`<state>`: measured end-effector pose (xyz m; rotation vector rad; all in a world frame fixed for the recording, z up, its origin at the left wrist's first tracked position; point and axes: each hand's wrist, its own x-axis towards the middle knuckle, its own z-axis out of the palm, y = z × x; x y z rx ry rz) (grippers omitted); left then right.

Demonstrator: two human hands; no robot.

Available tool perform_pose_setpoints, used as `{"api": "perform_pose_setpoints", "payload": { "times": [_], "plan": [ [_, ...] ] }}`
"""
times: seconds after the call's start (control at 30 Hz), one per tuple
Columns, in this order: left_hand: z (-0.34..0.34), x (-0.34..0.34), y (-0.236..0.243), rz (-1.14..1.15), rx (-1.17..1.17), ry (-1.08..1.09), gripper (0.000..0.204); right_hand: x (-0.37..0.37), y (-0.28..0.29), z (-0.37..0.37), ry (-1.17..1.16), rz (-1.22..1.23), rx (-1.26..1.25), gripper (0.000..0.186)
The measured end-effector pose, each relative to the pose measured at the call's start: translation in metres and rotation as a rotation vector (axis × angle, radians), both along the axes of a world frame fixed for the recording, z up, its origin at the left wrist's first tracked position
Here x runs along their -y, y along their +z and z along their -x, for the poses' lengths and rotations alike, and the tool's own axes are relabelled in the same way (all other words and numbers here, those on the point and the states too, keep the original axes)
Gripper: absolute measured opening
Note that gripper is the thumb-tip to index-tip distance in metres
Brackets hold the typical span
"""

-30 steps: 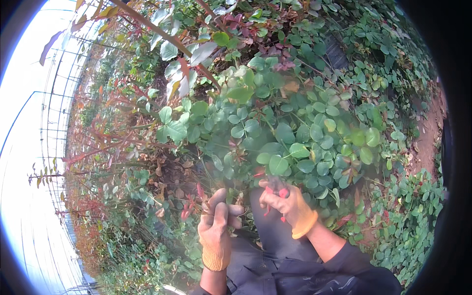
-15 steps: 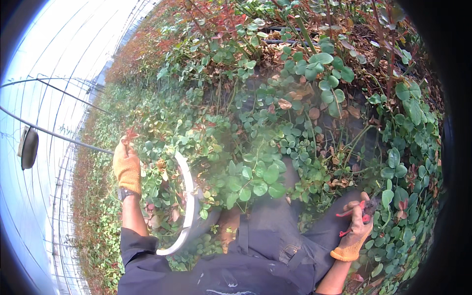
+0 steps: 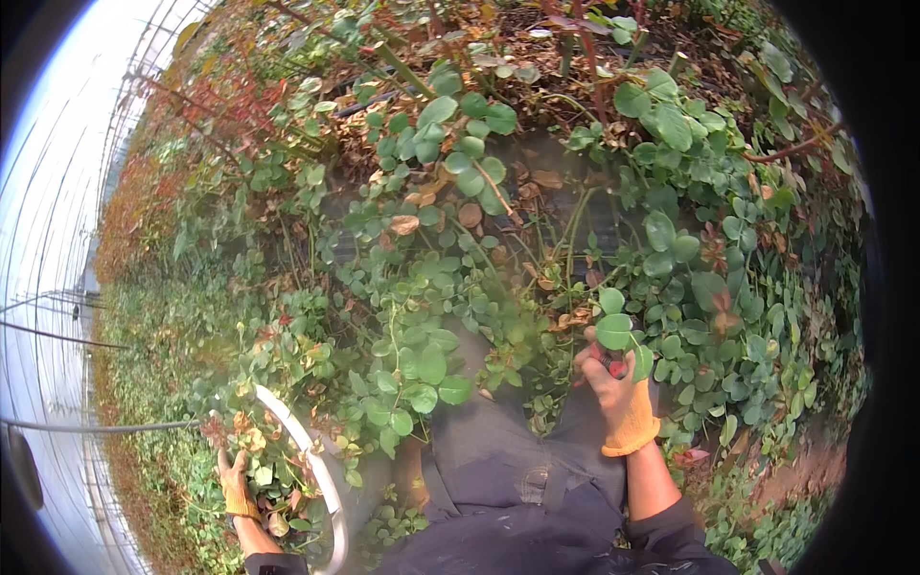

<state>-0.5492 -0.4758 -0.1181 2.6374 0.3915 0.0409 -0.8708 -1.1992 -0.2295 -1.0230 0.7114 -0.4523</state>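
My right hand [image 3: 618, 388], in an orange-cuffed glove, is wrapped round red-handled pruning shears [image 3: 608, 358] at the right of centre, in front of my knee. Green rose leaves [image 3: 614, 331] hang over the shears and hide part of them and the fingertips. At the lower left my left hand [image 3: 236, 482], also gloved, has its fingertips apart beside a clump of yellowish and reddish leaves [image 3: 251, 436]. A curved white rim [image 3: 309, 452], seemingly of a container, stands right of that hand; leafy sprigs show inside its curve.
Dense rose bushes [image 3: 431, 364] fill the ground before me and to both sides. Thick cut stems [image 3: 402, 69] and dry brown leaves [image 3: 404, 225] lie farther off. A dark hose or cable [image 3: 105, 426] crosses at the left. My dark trousers [image 3: 494, 450] press among the plants.
My left hand has come down from a raised pinch on a reddish sprig to beside the white rim. My right hand has moved left and upward with the shears, in among leaves. The view has shifted right.
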Motion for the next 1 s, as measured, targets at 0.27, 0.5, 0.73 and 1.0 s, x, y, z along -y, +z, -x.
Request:
{"api": "perform_pose_setpoints", "payload": {
  "times": [0.27,0.5,0.73,1.0],
  "plan": [
    [0.005,0.184,0.164,-0.446,0.901,-0.223,0.060,0.020,0.019,0.008,0.190,0.075,-0.091,0.031],
    [0.049,0.527,0.103,0.414,0.306,-0.905,0.070,0.018,0.019,0.016,0.039,0.198,-0.138,0.040],
    [0.132,0.781,-0.028,0.017,0.505,-1.852,0.106,0.006,0.021,0.059,-0.282,-0.184,0.199,0.040],
    [0.181,0.898,-0.101,0.323,-0.053,-1.712,0.054,0.020,0.025,0.072,-0.326,-0.181,0.121,0.053]
  ]
}}
